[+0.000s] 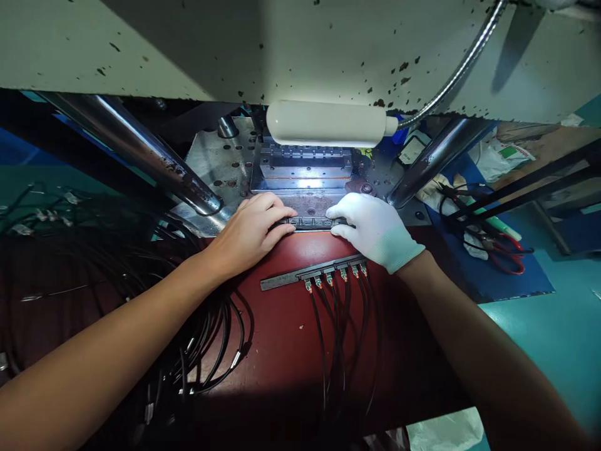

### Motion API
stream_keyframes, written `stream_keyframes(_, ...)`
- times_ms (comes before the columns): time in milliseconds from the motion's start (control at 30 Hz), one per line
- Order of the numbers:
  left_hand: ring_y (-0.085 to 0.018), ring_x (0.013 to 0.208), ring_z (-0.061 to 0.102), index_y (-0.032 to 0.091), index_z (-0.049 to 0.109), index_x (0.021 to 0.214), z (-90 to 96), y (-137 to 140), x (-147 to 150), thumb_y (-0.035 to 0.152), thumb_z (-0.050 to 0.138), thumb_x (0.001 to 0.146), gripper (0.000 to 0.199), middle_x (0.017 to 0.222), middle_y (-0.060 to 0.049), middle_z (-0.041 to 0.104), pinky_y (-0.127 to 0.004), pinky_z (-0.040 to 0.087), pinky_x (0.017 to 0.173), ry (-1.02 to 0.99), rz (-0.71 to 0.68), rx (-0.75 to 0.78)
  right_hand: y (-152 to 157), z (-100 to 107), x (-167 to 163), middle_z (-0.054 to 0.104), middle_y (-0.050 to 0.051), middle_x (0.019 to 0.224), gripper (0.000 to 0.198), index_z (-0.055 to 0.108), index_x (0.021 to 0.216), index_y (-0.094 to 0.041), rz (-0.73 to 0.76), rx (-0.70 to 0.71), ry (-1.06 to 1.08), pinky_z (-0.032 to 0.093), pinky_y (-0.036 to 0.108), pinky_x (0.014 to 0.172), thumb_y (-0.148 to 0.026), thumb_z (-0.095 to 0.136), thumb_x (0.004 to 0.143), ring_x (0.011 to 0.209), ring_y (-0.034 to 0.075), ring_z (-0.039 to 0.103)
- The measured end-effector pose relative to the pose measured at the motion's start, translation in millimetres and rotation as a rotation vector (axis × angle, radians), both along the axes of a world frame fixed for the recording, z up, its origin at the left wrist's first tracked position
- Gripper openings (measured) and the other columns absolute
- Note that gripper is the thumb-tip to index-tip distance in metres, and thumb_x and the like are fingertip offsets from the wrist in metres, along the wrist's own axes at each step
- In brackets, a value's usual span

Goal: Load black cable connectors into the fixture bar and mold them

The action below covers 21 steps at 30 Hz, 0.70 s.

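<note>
A wired strip lay on the surface, lower centre. Beyond, mid-frame, my bare left hand and gloved right hand pinched a slotted bar near both ends, before a metal block. Aligning seemed in hand; next seemingly called for level handling.

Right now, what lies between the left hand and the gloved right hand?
A dark slotted bar spans the gap in the head view, its ends held by the left hand and the gloved right hand.
</note>
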<state>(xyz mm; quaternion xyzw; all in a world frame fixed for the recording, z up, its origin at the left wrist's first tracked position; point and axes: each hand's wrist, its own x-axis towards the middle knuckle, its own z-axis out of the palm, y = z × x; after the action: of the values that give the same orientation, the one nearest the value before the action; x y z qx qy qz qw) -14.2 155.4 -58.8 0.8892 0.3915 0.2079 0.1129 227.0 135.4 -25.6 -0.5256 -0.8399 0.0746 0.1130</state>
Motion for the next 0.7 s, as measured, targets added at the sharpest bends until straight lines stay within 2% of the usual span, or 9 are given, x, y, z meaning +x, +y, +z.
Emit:
stream_keyframes(133, -0.024, 0.100, 0.056, 0.014, 0.063, 0.109, -1.5, -1.1, 0.7, 0.032, 0.049, 0.092, 0.029, 0.101, -0.010, 0.060, -0.041, 0.045, 0.089, -0.019, 0.012, -0.012, 2.8, 4.9, 5.8, 0.069, 0.004, 0.105, 0.022, 0.072, 0.101, -0.020, 0.072, -0.004, -0.047, 0.042, 0.031, 0.086, -0.024, 0.054, 0.089, 0.098, 0.021, 0.059)
stream_keyframes(300, -0.026, 0.101, 0.056, 0.012, 0.063, 0.110, -4.2, -0.2, 0.3, 0.034, 0.048, 0.093, 0.032, 0.103, -0.011, 0.060, -0.041, 0.044, 0.090, -0.002, 0.023, -0.028, 1.5, 2.7, 5.2, 0.070, 0.007, 0.103, 0.032, 0.070, 0.107, -0.019, 0.113, 0.119, -0.248, 0.039, 0.032, 0.081, -0.027, 0.041, 0.097, 0.095, 0.022, 0.060)
stream_keyframes(433, -0.026, 0.102, 0.055, 0.012, 0.063, 0.111, -4.3, -0.1, 0.5, 0.036, 0.046, 0.094, 0.034, 0.104, -0.011, 0.059, -0.041, 0.043, 0.090, 0.021, 0.027, -0.050, 2.0, -5.2, 4.7, 0.071, 0.007, 0.097, 0.030, 0.070, 0.106, -0.019, 0.076, 0.200, -0.248, 0.040, 0.033, 0.074, -0.024, 0.042, 0.095, 0.088, 0.022, 0.063)
stream_keyframes(500, -0.027, 0.102, 0.055, 0.012, 0.062, 0.110, -3.1, -1.3, 1.2, 0.035, 0.046, 0.094, 0.033, 0.104, -0.011, 0.059, -0.041, 0.043, 0.090, 0.021, 0.026, -0.050, 3.6, -6.9, 6.5, 0.072, 0.006, 0.098, 0.028, 0.071, 0.103, -0.019, 0.068, 0.213, -0.149, 0.042, 0.032, 0.075, -0.023, 0.045, 0.095, 0.088, 0.022, 0.064)
stream_keyframes(600, -0.027, 0.102, 0.054, 0.011, 0.061, 0.108, -1.5, -3.6, 2.5, 0.034, 0.048, 0.093, 0.030, 0.102, -0.012, 0.058, -0.041, 0.043, 0.089, 0.013, 0.018, -0.042, 4.1, 0.8, 10.9, 0.072, 0.005, 0.103, 0.024, 0.072, 0.100, -0.017, 0.055, 0.181, 0.181, 0.046, 0.029, 0.084, -0.020, 0.050, 0.092, 0.096, 0.019, 0.065)
stream_keyframes(700, -0.027, 0.098, 0.053, 0.011, 0.061, 0.103, -0.9, -5.1, 3.3, 0.033, 0.049, 0.092, 0.027, 0.099, -0.011, 0.057, -0.040, 0.043, 0.086, 0.005, 0.009, -0.031, 0.5, 19.0, 14.7, 0.073, 0.003, 0.098, 0.021, 0.073, 0.098, -0.016, 0.116, -0.027, 0.449, 0.049, 0.026, 0.081, -0.015, 0.056, 0.084, 0.090, 0.015, 0.066)
